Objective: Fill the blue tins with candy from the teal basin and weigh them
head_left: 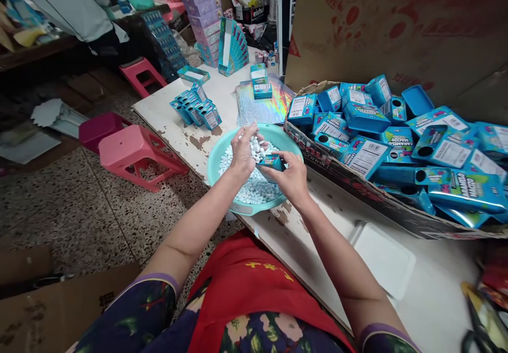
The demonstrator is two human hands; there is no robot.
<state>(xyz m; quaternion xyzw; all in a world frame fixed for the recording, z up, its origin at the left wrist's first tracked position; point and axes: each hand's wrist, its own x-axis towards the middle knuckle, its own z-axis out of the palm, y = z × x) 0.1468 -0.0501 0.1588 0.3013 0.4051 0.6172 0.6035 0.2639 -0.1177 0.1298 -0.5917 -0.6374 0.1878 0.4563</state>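
Observation:
A teal bowl (222, 154) full of small white candies (254, 189) sits at the table's near edge. Over the bowl my left hand (244, 149) is cupped, its fingers closed on a handful of the white candies. My right hand (291, 175) grips a small blue box (272, 161) tilted toward the left hand, just above the candies. Both hands nearly touch at the box's mouth.
A cardboard carton (357, 181) heaped with blue boxes stands at the right. More blue boxes (196, 107) lie in a cluster farther up the white table (436, 300), beside holographic sheets (262, 109). A white tray (383, 258) lies near. Pink stools (137, 152) stand on the floor at left.

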